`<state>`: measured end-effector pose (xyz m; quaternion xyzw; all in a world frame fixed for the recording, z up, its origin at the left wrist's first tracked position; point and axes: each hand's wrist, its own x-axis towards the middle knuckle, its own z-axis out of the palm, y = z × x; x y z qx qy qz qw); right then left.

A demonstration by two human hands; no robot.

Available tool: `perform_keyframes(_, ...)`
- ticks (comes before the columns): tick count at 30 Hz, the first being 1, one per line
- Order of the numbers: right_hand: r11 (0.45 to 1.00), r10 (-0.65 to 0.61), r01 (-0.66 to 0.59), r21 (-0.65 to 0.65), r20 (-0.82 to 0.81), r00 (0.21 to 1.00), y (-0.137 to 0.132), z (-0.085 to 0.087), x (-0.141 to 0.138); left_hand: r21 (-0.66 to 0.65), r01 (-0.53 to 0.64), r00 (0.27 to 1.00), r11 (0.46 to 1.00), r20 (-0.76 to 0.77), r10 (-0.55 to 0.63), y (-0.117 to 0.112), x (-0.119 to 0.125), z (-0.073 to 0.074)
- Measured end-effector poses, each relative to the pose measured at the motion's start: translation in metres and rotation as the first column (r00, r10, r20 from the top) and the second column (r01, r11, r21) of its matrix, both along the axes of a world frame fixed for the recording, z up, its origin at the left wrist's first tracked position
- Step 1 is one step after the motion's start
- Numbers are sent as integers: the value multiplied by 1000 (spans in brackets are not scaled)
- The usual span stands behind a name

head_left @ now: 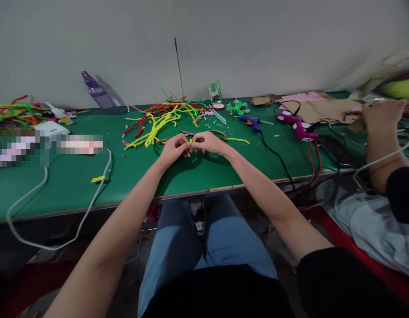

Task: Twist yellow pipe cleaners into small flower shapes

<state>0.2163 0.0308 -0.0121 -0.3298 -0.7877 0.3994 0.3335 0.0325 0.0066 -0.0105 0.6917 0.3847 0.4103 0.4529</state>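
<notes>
My left hand (174,148) and my right hand (209,142) meet over the green table (75,181), fingers pinched together on a short yellow pipe cleaner (192,141) held between them. Just beyond them lies a loose heap of yellow, red, orange and green pipe cleaners (161,119). A yellow strand (237,140) trails to the right of my right hand.
A blue glue gun (251,121) and pink glue guns (299,126) with cables lie to the right. A purple bottle (98,95) leans at the wall. Another person's arm (383,141) reaches over cardboard (323,110) at far right. A white cable (92,198) loops off the front edge.
</notes>
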Motion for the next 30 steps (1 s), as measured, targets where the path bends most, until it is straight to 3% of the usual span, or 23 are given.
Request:
perform_keyframes(11, 998, 1, -4, -59, -40, 999, -1, 4, 1, -34, 31, 999, 999, 24, -31, 2, -1, 0)
perform_keyframes(19, 994, 44, -58, -90, -148, 988, -3, 5, 0, -108, 4, 982, 994, 191, 17, 6, -3, 0)
perform_keyframes(23, 990, -79, 88, 106, -85, 993, -2, 1, -4, -155, 11, 983, 988, 181, 18, 4, -2, 1)
perform_keyframes(27, 874, -171, 157, 460, -12, 985, -4, -1, -4, -181, 18, 988, 983, 155, 11, 4, -1, 1)
perform_keyframes(30, 802, -216, 143, 580, 60, 974, -6, -2, -3, -192, 3, 987, 981, 158, 27, 5, -1, 0)
